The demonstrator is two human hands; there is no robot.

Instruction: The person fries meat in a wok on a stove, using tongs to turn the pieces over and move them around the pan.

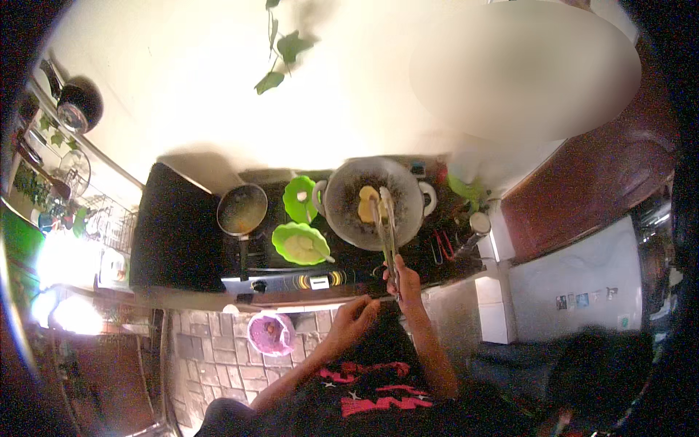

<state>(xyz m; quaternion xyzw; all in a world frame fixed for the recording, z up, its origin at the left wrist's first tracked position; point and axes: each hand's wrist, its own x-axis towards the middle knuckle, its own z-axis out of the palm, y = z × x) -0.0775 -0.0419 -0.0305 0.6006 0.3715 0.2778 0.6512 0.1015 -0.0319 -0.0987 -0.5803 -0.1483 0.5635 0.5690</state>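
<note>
A pair of metal tongs [389, 246] is in my right hand [408, 284]. Its tips reach into a wide grey two-handled pan [338, 205], on or beside yellow food pieces [369, 205]; whether they grip one I cannot tell. The pan's inside is dark and speckled around the food. My left hand [356, 322] rests near the front edge of the stove, its fingers curled and nothing seen in them. Left of the pan are two green scalloped bowls. The nearer bowl [289, 232] holds something pale and a spoon; the farther bowl [292, 202] has a small white thing inside.
A small frying pan [242, 210] sits left of the bowls, handle toward me. Red-handled tongs or scissors [443, 246] and a green item [464, 185] lie right. A purple basket [270, 334] stands on the brick floor [218, 355]. A white fridge [579, 273] is at right.
</note>
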